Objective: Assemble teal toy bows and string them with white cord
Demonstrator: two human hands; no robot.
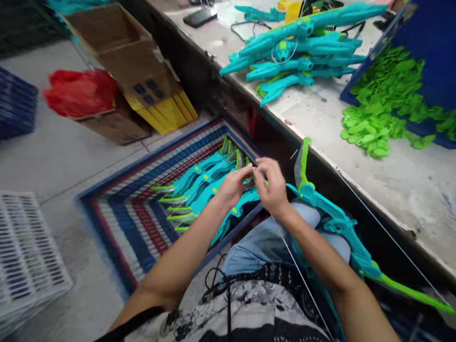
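Note:
A teal toy bow (331, 223) with green tips lies across my lap, one tip up by the table edge. My left hand (233, 186) and my right hand (271, 186) meet above my knee, both with fingers pinched together on a thin white bowstring (295, 266) that runs back toward my body. A second stretch of string goes from the upper bow tip down to the lower right. Below my hands, a striped woven bag (124, 218) on the floor holds several finished teal bows (199, 185).
The grey work table (356, 142) at right carries a pile of teal bow bodies (299, 52), a heap of small green plastic parts (388, 104) spilling from a blue bin (431, 57), and a black phone (199, 17). Cardboard boxes (128, 61), a red bag (80, 92) and white crates (24, 256) stand on the floor.

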